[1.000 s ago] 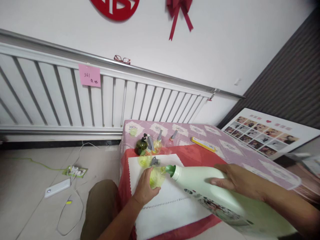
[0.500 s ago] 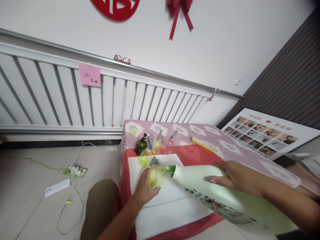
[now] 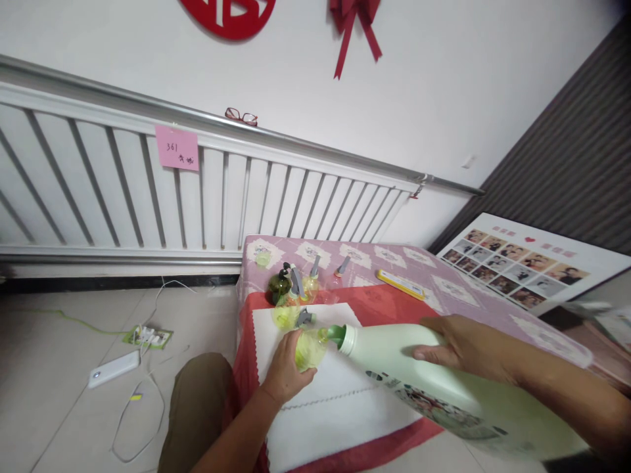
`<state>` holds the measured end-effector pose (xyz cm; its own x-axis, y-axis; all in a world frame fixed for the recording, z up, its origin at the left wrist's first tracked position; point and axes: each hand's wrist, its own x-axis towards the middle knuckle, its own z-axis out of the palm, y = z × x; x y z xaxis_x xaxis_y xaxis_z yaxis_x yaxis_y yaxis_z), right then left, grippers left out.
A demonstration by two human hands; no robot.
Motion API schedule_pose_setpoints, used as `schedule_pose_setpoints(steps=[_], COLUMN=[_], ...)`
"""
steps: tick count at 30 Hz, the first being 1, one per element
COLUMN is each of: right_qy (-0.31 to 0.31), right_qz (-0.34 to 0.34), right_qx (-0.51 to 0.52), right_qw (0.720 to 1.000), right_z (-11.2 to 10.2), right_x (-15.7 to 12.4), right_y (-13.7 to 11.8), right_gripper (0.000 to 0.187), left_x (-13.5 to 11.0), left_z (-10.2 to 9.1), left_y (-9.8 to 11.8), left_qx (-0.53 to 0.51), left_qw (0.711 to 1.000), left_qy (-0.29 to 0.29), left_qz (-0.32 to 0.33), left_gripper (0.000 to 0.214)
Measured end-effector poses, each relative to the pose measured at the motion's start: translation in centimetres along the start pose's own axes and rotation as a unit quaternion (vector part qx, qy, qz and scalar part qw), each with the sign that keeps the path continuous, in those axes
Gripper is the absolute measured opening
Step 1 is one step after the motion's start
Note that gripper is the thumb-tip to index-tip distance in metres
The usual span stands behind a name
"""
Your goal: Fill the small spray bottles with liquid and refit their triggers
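My left hand (image 3: 286, 373) is closed around a small clear yellow-green bottle (image 3: 310, 349), tilted with its neck to the right. My right hand (image 3: 456, 348) grips a large pale green jug (image 3: 394, 348), tipped on its side. The jug's green spout (image 3: 337, 335) meets the small bottle's mouth; I cannot tell whether liquid is flowing. Just beyond the small bottle lies a grey spray head (image 3: 305, 318). Behind it stand a yellow spray bottle (image 3: 286, 313), a dark green pump bottle (image 3: 279, 288), another yellow spray bottle (image 3: 310, 286) and a pink spray bottle (image 3: 335, 282).
A white cloth (image 3: 345, 420) lies over a red cloth (image 3: 389, 305) on the flower-patterned table cover (image 3: 355, 255). A yellow-edged box (image 3: 401, 284) rests towards the back. A power strip (image 3: 148, 337) with cables is on the floor at left. Behind stands a radiator (image 3: 280, 197).
Almost nothing differs. Both hands, the small bottle and the jug keep their places, with the spout still at the bottle's mouth.
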<state>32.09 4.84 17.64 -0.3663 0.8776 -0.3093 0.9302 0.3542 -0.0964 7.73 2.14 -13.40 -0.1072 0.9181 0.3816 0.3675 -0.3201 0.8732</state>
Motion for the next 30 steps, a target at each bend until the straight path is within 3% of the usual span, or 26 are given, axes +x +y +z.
schedule_pose_setpoints(steps=[8, 30], right_qy=[-0.042, -0.043], right_qz=[-0.001, -0.002], right_qx=[-0.030, -0.035], right_qw=[0.999, 0.998], right_z=[-0.38, -0.73], right_x=[0.09, 0.20], right_y=[-0.40, -0.39], right_gripper=[0.046, 0.048], left_x=[-0.01, -0.14], left_z=[0.01, 0.03], left_y=[0.12, 0.01], left_qx=[0.005, 0.008], left_qw=[1.000, 1.000], left_qy=[-0.001, 0.006], left_qz=[0.003, 0.010], left_gripper=[0.080, 0.080])
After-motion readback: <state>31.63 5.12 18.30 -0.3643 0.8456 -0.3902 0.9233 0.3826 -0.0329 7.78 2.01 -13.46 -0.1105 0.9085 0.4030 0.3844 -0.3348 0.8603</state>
